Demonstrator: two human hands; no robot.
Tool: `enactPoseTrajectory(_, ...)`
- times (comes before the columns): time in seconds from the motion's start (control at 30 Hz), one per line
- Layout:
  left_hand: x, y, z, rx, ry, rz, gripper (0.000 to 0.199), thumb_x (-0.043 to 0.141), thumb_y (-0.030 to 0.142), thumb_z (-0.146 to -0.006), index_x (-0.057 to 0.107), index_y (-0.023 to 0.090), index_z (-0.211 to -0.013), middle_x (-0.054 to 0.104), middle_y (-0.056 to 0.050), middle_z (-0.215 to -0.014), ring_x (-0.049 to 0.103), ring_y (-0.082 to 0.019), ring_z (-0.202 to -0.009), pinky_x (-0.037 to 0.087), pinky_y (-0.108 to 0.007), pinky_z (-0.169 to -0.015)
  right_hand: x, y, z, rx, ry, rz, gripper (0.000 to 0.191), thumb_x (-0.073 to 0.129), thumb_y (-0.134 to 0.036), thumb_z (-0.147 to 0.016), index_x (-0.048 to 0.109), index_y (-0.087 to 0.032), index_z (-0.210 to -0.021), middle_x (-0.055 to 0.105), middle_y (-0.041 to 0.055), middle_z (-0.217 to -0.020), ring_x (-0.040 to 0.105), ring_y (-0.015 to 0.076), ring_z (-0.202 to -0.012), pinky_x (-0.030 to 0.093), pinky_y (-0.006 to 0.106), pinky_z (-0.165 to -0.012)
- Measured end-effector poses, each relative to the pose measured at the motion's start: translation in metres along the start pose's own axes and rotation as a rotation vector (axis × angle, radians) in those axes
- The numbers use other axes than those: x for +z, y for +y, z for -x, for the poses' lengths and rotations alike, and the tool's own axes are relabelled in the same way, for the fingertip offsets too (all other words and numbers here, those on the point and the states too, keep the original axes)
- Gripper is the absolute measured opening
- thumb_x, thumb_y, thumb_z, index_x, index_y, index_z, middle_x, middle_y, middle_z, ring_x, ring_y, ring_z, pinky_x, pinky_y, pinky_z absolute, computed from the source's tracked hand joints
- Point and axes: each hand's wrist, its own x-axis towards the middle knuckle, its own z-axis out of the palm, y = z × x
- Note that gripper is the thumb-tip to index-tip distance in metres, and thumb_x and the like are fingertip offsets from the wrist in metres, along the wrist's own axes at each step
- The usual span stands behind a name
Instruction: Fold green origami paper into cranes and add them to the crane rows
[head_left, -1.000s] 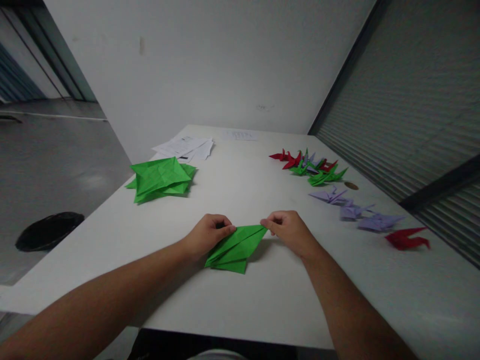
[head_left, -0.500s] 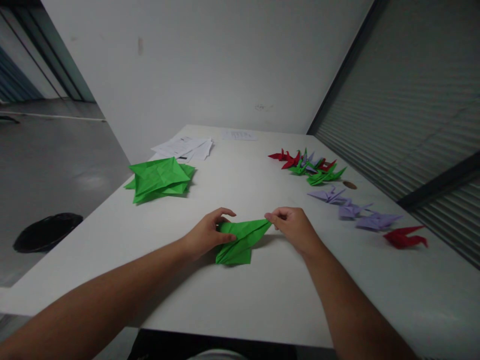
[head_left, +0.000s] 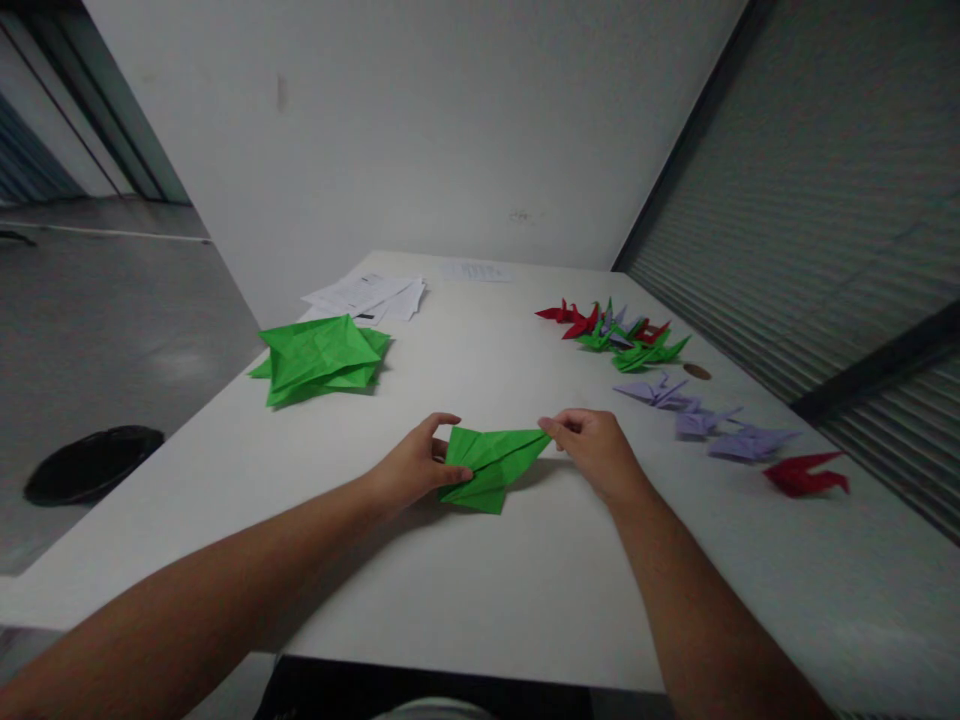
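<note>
Holding green folded paper (head_left: pixel 499 462) above the near middle of the white table (head_left: pixel 480 600) | left hand (head_left: pixel 409 462) is gripping its left part, thumb in front | right hand (head_left: pixel 598 452) is pinching its right tip | green paper stack (head_left: pixel 319 355) is lying left, farther off | red paper bird (head_left: pixel 804 477) is resting right

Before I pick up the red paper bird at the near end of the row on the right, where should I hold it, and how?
Probably pinch the broad body of the red bird, coming from above on the near side. Its two thin points jut out rightward and might bend, while a purple bird sits close by, just beyond its left end.
</note>
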Motion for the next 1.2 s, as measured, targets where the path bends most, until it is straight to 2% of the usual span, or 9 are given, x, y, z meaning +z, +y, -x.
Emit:
enactPoseTrajectory(0.23,-0.0032,-0.0013,0.0004,0.132,0.016,-0.031,0.061,0.085,0.031,-0.071,0.046,0.027,-0.119,0.060,0.007,-0.075,0.058,-0.011,-0.060,0.039,-0.019,-0.054,-0.0007,0.0052,-0.0025,-0.001,0.035,0.019,0.039,0.071,-0.052,-0.079,0.069,-0.017,-0.062,0.057,-0.0004,-0.054,0.046,0.0144,-0.052,0.032,0.029,-0.053)
enactPoseTrajectory(0.4,-0.0047,0.0001,-0.0012,0.254,-0.011,-0.164,0.025,0.076,0.037,-0.079,0.063,0.017,-0.086,0.054,0.004,-0.068,0.049,-0.009,-0.060,0.034,-0.021,-0.056,-0.0006,0.0059,-0.0033,0.001,0.035,0.030,0.040,0.070,-0.053,-0.080,0.070,-0.017,-0.062,0.057,-0.0003,-0.053,0.046,0.0145,-0.052,0.032,0.029,-0.053)
enactPoseTrajectory(0.47,-0.0040,0.0014,-0.0003,0.260,0.008,-0.190,0.024,0.073,0.039,-0.082,0.069,0.015,-0.083,0.058,0.002,-0.069,0.051,-0.011,-0.064,0.037,-0.023,-0.059,-0.0007,0.0060,-0.0034,-0.003,0.032,0.041,0.040,0.070,-0.053,-0.081,0.070,-0.017,-0.062,0.057,-0.0001,-0.053,0.046,0.0146,-0.052,0.032,0.029,-0.053)
enactPoseTrajectory(0.53,-0.0032,0.0019,0.0010,0.226,0.020,-0.183,0.028,0.077,0.041,-0.080,0.073,0.015,-0.090,0.064,-0.001,-0.073,0.055,-0.013,-0.066,0.040,-0.025,-0.062,-0.0009,0.0058,-0.0033,-0.004,0.039,0.053,0.042,0.070,-0.055,-0.081,0.070,-0.018,-0.062,0.057,0.0001,-0.053,0.046,0.0146,-0.052,0.032,0.029,-0.052)
enactPoseTrajectory(0.67,-0.0025,-0.0005,0.0014,0.150,0.001,-0.160,0.037,0.087,0.036,-0.066,0.071,0.015,-0.092,0.066,0.000,-0.070,0.057,-0.012,-0.060,0.041,-0.024,-0.057,-0.0015,0.0040,-0.0028,-0.004,0.051,0.056,0.044,0.070,-0.058,-0.080,0.070,-0.018,-0.062,0.058,0.0007,-0.053,0.047,0.0150,-0.051,0.032,0.029,-0.052)
enactPoseTrajectory(0.87,-0.0018,-0.0032,-0.0005,0.099,-0.029,-0.066,0.034,0.087,0.026,-0.060,0.066,0.016,-0.085,0.068,0.001,-0.070,0.061,-0.012,-0.061,0.045,-0.024,-0.059,-0.0021,0.0050,-0.0035,0.027,0.067,0.049,0.042,0.070,-0.055,-0.079,0.069,-0.018,-0.062,0.056,-0.0003,-0.052,0.045,0.0150,-0.052,0.032,0.029,-0.052)
enactPoseTrajectory(1.2,-0.0064,-0.0019,-0.0027,0.206,0.023,-0.066,0.027,0.085,0.032,-0.067,0.067,0.014,-0.075,0.062,0.002,-0.065,0.053,-0.010,-0.060,0.037,-0.023,-0.057,-0.0005,0.0020,-0.0034,0.063,0.116,-0.050,0.044,0.074,-0.059,-0.074,0.068,-0.018,-0.060,0.055,-0.0005,-0.050,0.045,0.0146,-0.049,0.032,0.030,-0.051)
